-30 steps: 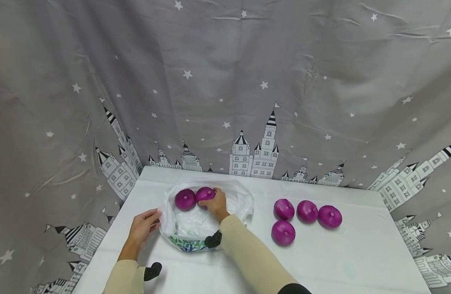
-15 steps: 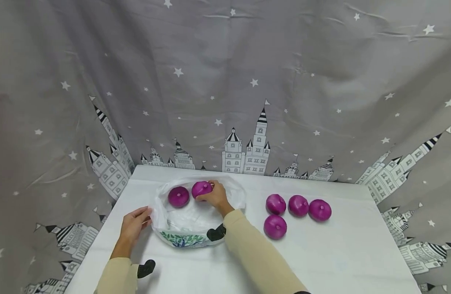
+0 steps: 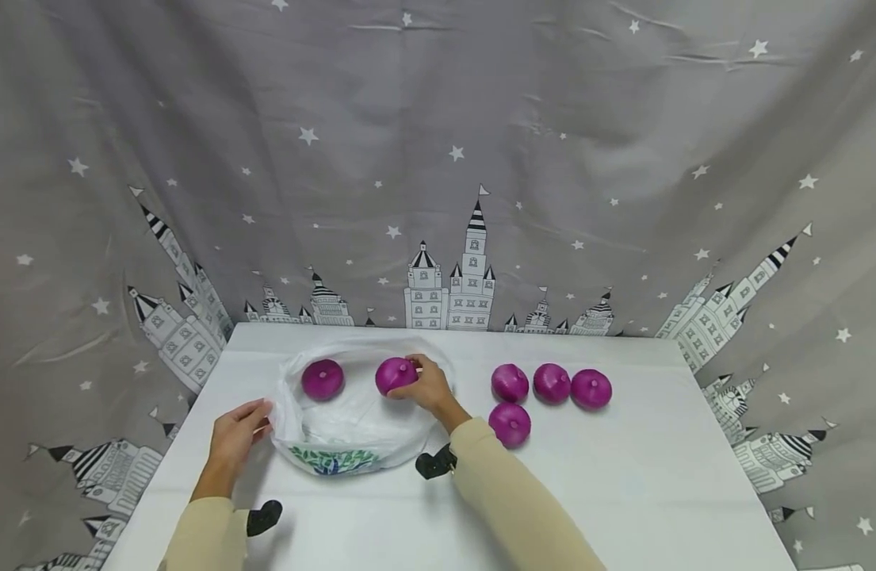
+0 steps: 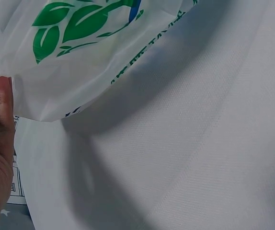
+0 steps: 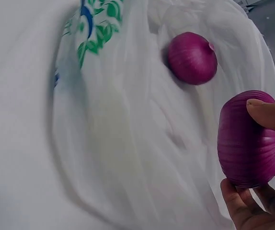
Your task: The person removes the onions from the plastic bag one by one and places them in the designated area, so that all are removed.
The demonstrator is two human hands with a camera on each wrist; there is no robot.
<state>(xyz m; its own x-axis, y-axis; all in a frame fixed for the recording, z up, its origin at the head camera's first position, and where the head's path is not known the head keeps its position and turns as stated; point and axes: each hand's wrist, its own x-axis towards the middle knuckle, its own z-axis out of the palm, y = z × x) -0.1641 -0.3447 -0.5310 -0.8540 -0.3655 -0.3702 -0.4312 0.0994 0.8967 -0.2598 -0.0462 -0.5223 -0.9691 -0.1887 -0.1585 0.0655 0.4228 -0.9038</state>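
Observation:
A white plastic bag [image 3: 352,424] with a green and blue leaf print lies spread wide on the table. My left hand [image 3: 236,434] pinches its left rim; in the left wrist view, fingers [image 4: 3,103] press against the bag's edge, thumb not clearly seen. My right hand [image 3: 434,387] grips a purple onion [image 3: 395,376] over the right half of the bag's mouth. Up close, the right wrist view has the thumb on one side of this onion [image 5: 245,143] and fingertips under the other. Another purple onion [image 3: 323,380] sits inside the bag, at its left back.
Several purple onions [image 3: 552,384] stand on the white-covered table [image 3: 623,492], right of the bag; one onion [image 3: 510,425] is nearer the front. Behind the table hangs a grey curtain [image 3: 323,198] printed with castles and stars.
My right hand has drawn its onion rightward and up, away from the onion it was beside in the bag. The left hand stays at the rim. The head view has turned right.

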